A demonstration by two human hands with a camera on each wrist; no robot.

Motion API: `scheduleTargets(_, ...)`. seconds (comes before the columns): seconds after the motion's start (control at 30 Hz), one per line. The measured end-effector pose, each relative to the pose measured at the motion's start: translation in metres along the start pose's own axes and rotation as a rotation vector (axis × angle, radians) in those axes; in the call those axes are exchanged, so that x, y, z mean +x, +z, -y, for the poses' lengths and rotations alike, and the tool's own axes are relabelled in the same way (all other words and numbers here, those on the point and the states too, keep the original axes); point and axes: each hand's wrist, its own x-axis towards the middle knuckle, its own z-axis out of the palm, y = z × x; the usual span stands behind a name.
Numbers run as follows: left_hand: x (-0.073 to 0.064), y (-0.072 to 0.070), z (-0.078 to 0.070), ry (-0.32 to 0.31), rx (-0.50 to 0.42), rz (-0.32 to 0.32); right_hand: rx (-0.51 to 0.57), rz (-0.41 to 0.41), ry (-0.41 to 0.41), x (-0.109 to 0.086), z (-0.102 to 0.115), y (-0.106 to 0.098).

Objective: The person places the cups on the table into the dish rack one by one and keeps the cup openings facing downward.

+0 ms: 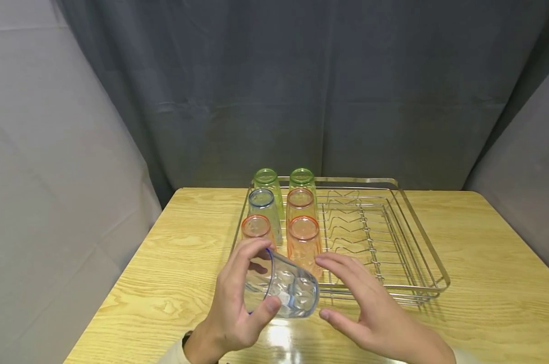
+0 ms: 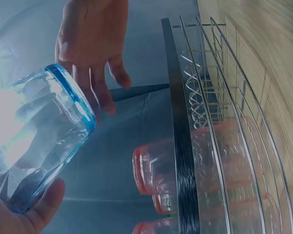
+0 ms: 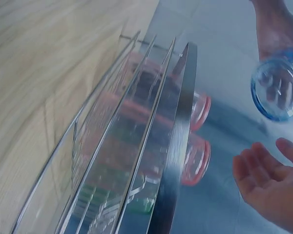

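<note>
My left hand [image 1: 240, 298] grips a clear glass with a blue rim [image 1: 292, 288] near its mouth, fingers over the top and thumb below. The glass lies tilted on its side in the air, its base towards the right. Just right of that base, my right hand [image 1: 370, 303] is held with its fingers extended, apart from the glass. In the left wrist view the glass [image 2: 44, 126] and the right hand [image 2: 95, 44] are separated by a small gap. Behind the hands, upside-down glasses stand in a wire rack [image 1: 420, 237], among them two orange ones in front [image 1: 304, 242].
A blue glass [image 1: 262, 207] and a pinkish glass [image 1: 301, 202] stand in the middle row, with two green glasses [image 1: 302, 177] at the back. Wire dividers [image 1: 365, 227] fill the rack's right side. A dark curtain [image 1: 302, 91] hangs behind the wooden table [image 1: 165, 263].
</note>
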Motion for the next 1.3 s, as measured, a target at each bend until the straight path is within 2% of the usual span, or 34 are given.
scheduleTargets(0.17, 0.002, 0.004, -0.001, 0.033, -0.002, -0.004, 0.040, 0.022, -0.053, 0.003, 0.006, 0.007)
scheduleTargets(0.3, 0.002, 0.007, -0.001, 0.036, -0.010, -0.013, 0.061, 0.035, -0.041, 0.003, 0.007, 0.009)
scheduleTargets(0.47, -0.001, 0.014, -0.002, 0.005, -0.026, -0.017, 0.087, 0.033, -0.042, 0.004, 0.008, 0.013)
scheduleTargets(0.57, -0.003, 0.018, -0.004, -0.014, -0.035, 0.004, 0.113, 0.018, -0.026, 0.001, 0.007, 0.014)
scheduleTargets(0.67, -0.003, 0.021, -0.005, 0.001, -0.028, 0.020, 0.145, -0.007, -0.017, -0.001, 0.007, 0.014)
scheduleTargets(0.8, -0.005, 0.024, -0.005, 0.028, -0.013, 0.034, 0.158, -0.045, -0.044, -0.003, 0.004, 0.013)
scheduleTargets(0.97, -0.009, 0.028, -0.005, 0.026, -0.010, 0.064, 0.185, -0.071, -0.115, -0.004, 0.003, 0.014)
scheduleTargets(1.2, -0.012, 0.022, -0.005, 0.058, 0.054, 0.087, 0.178, -0.114, -0.182, 0.005, 0.004, 0.014)
scheduleTargets(1.3, -0.011, 0.016, 0.000, 0.092, 0.060, 0.062, 0.213, -0.140, -0.208, 0.007, 0.003, 0.011)
